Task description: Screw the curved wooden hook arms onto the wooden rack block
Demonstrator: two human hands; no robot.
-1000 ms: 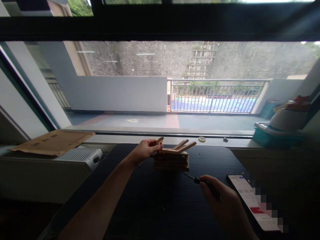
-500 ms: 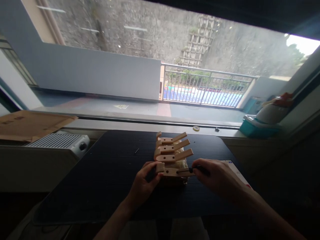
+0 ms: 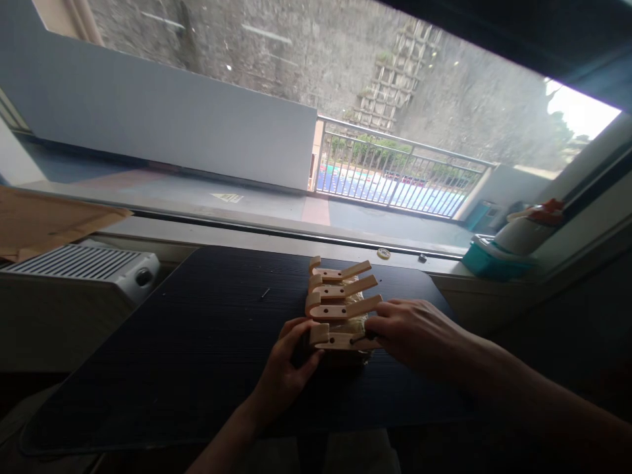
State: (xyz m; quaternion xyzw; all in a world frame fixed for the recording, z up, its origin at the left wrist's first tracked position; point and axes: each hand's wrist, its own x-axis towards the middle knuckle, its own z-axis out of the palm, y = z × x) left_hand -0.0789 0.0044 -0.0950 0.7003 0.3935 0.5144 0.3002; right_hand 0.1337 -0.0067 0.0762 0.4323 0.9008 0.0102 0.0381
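Head view: left hand (image 3: 285, 368), fingers pinching the curled end of one wooden hook (image 3: 341, 341); said hook, nearest of four, atop a wrapped block (image 3: 353, 326); right hand (image 3: 407, 329), fingers round a dark tool (image 3: 364, 336), mostly hidden, at the right hole. Step, apparently: fastening; next calls for straight, steady pressure.

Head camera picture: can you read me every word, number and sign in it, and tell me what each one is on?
There are no words or numbers I can read.
Floor outside: a pale triangle marking, with detail too small to read.
Blue ground farther out: its marks are too small to make out.
Wooden pieces: dark holes, but no writing that I can see.
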